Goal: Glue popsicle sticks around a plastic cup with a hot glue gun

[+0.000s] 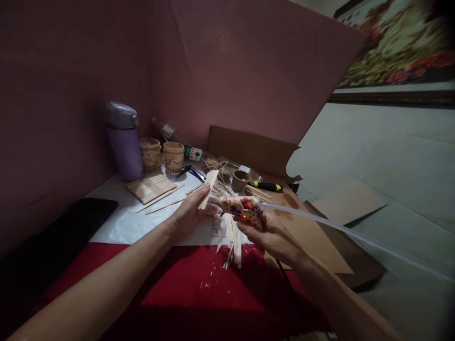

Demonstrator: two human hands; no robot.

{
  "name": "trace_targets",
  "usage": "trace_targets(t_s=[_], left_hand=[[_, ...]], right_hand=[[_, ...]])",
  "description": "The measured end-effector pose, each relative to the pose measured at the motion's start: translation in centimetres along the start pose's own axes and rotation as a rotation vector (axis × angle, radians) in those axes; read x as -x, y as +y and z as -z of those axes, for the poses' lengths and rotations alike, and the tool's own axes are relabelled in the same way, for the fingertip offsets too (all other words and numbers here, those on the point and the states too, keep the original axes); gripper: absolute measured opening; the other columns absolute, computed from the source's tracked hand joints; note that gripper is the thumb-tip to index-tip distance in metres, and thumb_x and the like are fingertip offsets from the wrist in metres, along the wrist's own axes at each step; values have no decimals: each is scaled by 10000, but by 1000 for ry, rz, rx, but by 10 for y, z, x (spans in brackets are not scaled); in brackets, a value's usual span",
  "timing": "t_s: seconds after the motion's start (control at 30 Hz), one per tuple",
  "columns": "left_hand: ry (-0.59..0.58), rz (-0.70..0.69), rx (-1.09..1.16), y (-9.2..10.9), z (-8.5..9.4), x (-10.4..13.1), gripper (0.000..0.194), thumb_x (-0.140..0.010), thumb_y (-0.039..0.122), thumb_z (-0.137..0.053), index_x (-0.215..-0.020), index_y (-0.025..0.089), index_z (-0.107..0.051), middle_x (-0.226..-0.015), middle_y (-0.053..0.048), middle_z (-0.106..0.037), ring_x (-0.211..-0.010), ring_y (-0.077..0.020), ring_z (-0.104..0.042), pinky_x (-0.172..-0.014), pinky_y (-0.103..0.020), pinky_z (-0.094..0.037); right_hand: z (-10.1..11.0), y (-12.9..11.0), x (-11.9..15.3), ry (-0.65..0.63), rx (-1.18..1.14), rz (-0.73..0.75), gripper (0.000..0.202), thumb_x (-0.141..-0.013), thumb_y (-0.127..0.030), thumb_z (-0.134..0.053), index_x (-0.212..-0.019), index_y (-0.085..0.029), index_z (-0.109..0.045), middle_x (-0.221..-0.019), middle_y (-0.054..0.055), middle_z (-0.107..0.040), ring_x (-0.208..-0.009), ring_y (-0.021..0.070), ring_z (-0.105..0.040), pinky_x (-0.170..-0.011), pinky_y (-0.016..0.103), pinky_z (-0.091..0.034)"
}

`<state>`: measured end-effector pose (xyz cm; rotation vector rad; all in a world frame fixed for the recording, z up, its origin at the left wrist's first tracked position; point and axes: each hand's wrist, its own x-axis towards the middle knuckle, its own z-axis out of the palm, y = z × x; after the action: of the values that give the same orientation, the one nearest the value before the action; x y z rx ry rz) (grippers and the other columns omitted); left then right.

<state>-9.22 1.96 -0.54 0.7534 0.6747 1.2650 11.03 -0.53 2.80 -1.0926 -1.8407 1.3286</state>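
Wooden sticks (210, 186): at least two, my left hand (190, 208) gripping
Glue gun (234, 205): one, right hand (270, 234) gripping
Carved cups (174, 158): two

The glue gun (236, 205) wears a multicoloured print; the craft sticks (210, 185) are pale tan, the bottle (124, 148) purple, the counter (177, 279) deep red, the cardboard (245, 148) brown.

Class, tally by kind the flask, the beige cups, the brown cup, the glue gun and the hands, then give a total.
Flask: 1
Beige cups: 2
Brown cup: 1
Glue gun: 1
Hands: 2
Total: 7
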Motion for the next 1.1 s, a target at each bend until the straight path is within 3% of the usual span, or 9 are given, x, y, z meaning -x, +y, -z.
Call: trace_targets(t_s=[0.17, 0.37, 0.83, 1.1], left_hand=[[-33, -21, -65, -2, -1, 0, 324, -832, 409, -612, -1008, 149, -691, -951, -101, -715, -726, -189, -659, -612, -282, -527], [9, 16, -46, -1, -2, 0, 304, -794, 407, -659, -966, 157, -681, -857, -91, -712, -686, -194, -652, -590, -289, -531], [-4, -4, 7, 0, -4, 1, 305, -763, 403, -694, -958, 169, -689, -841, -86, -724, -714, -226, -662, -578, -299, -515], [24, -10, -44, 0, -4, 1, 331, -765, 418, -687, -976, 163, -682, -878, -85, -716, -695, -209, -657, -595, -310, -524]], right_hand=[[-1, 6, 0, -4, 92, 50, 292, -838, -465, -649, -913, -184, -631, -735, -2, -544, -645, 123, -438, -555, 252, -370], [-1, 11, -1, 0, 127, 56, 291, -851, -471, -637, -929, -191, -656, -732, 7, -577, -665, 144, -481, -561, 255, -402], [-2, 10, -2, -27, 192, 67, 304, -877, -491, -595, -833, -190, -603, -688, -24, -476, -615, 118, -365, -568, 261, -328], [-2, 13, -2, -18, 160, 57, 314, -864, -505, -609, -925, -202, -662, -752, 6, -573, -667, 144, -461, -611, 274, -404]])
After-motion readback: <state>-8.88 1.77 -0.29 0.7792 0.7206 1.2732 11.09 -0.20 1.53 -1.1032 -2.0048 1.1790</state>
